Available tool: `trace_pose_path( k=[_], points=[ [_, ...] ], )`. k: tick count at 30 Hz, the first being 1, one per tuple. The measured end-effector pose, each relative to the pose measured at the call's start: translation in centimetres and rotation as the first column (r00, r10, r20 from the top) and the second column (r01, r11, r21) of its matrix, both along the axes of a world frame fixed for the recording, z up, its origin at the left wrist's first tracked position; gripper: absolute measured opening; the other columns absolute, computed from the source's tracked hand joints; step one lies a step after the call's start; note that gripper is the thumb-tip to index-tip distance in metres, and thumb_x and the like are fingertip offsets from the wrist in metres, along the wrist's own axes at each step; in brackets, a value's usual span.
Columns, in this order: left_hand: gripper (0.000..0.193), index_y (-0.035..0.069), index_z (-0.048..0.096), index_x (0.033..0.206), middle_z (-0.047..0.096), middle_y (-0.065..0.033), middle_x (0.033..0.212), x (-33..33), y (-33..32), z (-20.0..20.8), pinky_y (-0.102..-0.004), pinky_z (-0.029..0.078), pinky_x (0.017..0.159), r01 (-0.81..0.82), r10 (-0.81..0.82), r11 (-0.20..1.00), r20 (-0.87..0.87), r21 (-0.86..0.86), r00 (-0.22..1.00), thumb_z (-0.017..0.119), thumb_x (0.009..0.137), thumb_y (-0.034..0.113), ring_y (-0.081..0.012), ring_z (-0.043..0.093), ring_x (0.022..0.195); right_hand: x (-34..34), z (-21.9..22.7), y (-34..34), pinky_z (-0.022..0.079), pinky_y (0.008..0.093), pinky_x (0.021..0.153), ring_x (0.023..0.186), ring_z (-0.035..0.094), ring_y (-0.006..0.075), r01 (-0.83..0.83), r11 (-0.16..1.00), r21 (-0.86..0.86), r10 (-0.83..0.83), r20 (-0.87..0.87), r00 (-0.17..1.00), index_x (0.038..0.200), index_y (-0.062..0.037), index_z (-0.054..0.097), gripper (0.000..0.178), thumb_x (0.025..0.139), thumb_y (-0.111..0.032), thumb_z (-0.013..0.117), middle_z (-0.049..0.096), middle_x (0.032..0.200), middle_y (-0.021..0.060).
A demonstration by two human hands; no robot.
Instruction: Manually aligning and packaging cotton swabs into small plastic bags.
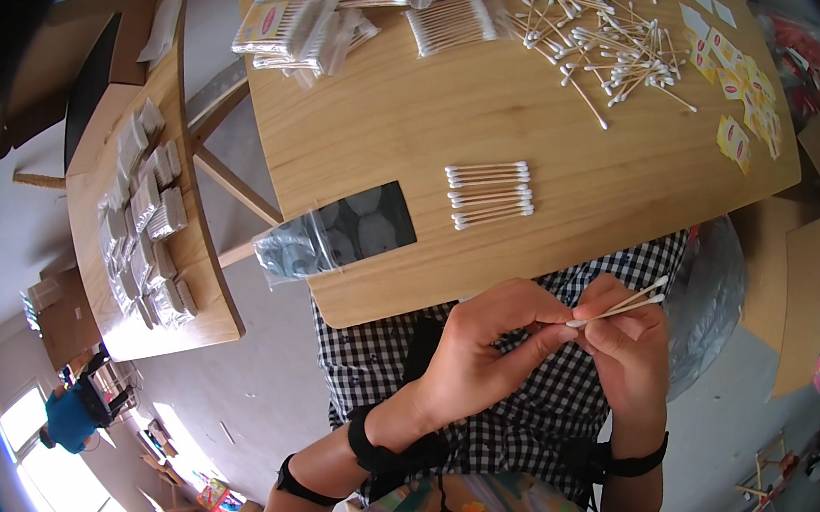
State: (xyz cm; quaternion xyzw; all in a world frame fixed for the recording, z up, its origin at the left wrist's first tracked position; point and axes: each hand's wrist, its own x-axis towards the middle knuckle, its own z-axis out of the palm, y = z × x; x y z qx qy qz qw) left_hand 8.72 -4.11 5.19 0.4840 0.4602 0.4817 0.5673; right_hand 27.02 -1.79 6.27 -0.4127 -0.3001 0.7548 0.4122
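Note:
Over my lap, just off the table's front edge, my left hand [493, 341] and my right hand [630, 348] meet at a couple of cotton swabs [627, 307]. My left thumb and forefinger pinch their near tips. The right fingers are closed around the sticks, whose far tips spread slightly apart. On the wooden table [372, 134] ahead lies a neat row of cotton swabs [490, 195], side by side. A loose, tangled heap of cotton swabs [627, 55] is at the far right.
Bagged swab packs [288, 32] are piled at the table's far left. Small yellow cards [737, 139] lie at its right edge. A dark package in clear plastic [343, 233] rests at the front left. More packs cover a side table [219, 287]. A cardboard box [806, 294] stands right.

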Motion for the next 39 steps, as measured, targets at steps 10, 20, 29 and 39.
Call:
trace_pose_path(
  k=[10,20,29,39],
  points=[
    [0.014,-0.002,0.07,0.106,0.069,-0.0076,0.093,0.7,-0.2,-0.4,-0.026,0.051,0.075,0.074,-0.067,0.994,0.086,-0.082,0.994,0.067,0.092,-0.003,-0.0138,0.065,0.084,0.7,-0.2,-0.5,0.039,0.0231,0.068,0.077,0.053,0.0066,-0.008,0.999,-0.051,0.008,0.001,1.0,0.098,-0.0007,0.071,0.007,0.092,-0.004,0.068,0.063,0.09,0.0002],
    [0.015,-0.003,0.07,0.107,0.071,-0.0089,0.099,0.5,-0.3,-0.7,-0.0291,0.052,0.079,0.17,-0.175,0.982,-0.054,-0.088,0.983,0.069,0.091,-0.002,-0.0151,0.066,0.089,2.1,-0.9,-1.0,0.043,0.0225,0.067,0.076,0.057,0.0083,-0.003,1.0,-0.023,0.006,0.134,0.991,0.097,-0.0007,0.068,0.007,0.093,-0.006,0.069,0.063,0.088,0.0028],
    [0.051,-0.001,0.06,0.132,0.064,-0.0176,0.126,-3.4,2.8,-0.6,-0.0425,0.047,0.102,0.041,0.22,0.948,-0.741,0.316,0.634,0.077,0.085,0.009,-0.0338,0.061,0.12,20.2,-4.9,2.2,0.051,0.0254,0.073,0.089,0.067,0.0141,0.268,0.952,0.15,-0.227,0.932,0.284,0.121,-0.0017,0.066,0.032,0.098,-0.024,0.066,0.069,0.108,0.0088],
    [0.112,-0.007,0.024,0.155,0.032,-0.022,0.16,-2.7,3.9,-4.2,-0.0615,0.019,0.121,0.134,0.106,0.977,-0.923,0.166,0.369,0.083,0.075,0.044,-0.0389,0.025,0.152,6.5,-3.7,4.8,0.049,0.0253,0.077,0.09,0.064,0.0113,-0.123,0.86,0.496,-0.422,0.825,0.375,0.123,-0.0048,0.066,0.027,0.095,-0.006,0.067,0.07,0.114,0.0061]
  ],
)
